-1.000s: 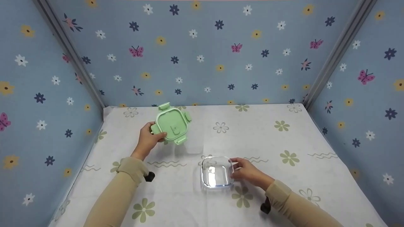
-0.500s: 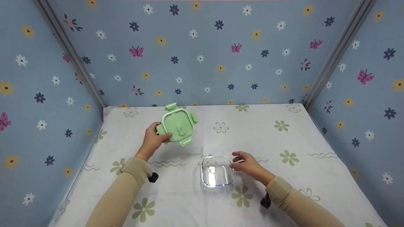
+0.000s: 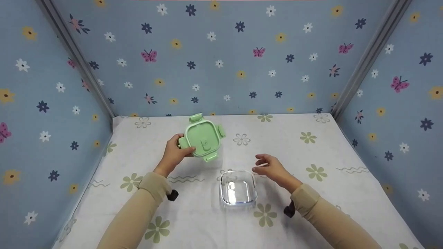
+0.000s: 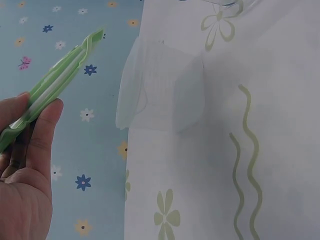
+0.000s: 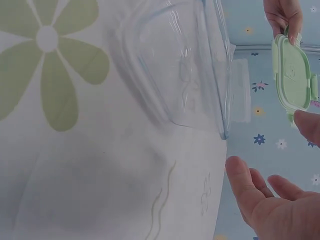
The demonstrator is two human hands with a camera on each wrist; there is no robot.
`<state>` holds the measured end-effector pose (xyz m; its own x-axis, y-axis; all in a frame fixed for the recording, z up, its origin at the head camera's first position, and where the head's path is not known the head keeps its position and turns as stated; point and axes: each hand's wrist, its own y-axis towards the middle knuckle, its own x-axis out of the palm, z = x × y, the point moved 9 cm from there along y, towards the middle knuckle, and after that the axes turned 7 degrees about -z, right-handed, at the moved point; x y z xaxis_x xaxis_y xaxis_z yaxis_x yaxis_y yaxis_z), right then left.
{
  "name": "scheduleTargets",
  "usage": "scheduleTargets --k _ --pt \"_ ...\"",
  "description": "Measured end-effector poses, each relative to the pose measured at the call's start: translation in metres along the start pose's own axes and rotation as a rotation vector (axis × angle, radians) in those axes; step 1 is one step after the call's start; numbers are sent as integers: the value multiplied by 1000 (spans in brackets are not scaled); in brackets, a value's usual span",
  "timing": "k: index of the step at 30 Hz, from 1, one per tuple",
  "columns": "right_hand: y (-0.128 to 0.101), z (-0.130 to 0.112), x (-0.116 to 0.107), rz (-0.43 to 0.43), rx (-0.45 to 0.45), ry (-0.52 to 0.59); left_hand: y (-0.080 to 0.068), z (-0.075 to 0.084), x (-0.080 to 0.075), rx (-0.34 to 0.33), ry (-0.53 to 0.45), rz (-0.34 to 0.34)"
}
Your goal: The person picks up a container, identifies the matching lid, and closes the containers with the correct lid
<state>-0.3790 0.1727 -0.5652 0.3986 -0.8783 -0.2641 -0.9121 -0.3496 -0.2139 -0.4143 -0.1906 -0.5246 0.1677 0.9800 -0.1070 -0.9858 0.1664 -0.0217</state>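
Observation:
A square light-green lid (image 3: 202,138) with clip flaps on its sides is held up, tilted, by my left hand (image 3: 174,154). Its thumb lies over one corner while the fingers go behind; in the left wrist view the lid (image 4: 57,75) appears edge-on between thumb and fingers. A clear glass food container (image 3: 238,188) stands uncovered on the cloth, nearer to me than the lid. Just beyond its right far corner my right hand (image 3: 275,171) hovers with nothing in it, fingers loosely bent and apart. The right wrist view shows these fingertips off the container's rim (image 5: 225,132).
Behind the lid stands a frosted, see-through box (image 4: 162,90), mostly hidden in the head view. A white cloth with green flowers (image 3: 316,173) covers the table. Blue patterned panels (image 3: 221,62) close off the back and both sides.
My right hand has let go of the glass container and moved up and away from it. My left hand has carried the lid to the right. The container has stayed in place.

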Motion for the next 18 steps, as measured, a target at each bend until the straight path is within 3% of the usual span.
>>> scheduleTargets --k 18 --pt "12 -29 -11 18 -17 -39 -1 5 32 17 11 -73"
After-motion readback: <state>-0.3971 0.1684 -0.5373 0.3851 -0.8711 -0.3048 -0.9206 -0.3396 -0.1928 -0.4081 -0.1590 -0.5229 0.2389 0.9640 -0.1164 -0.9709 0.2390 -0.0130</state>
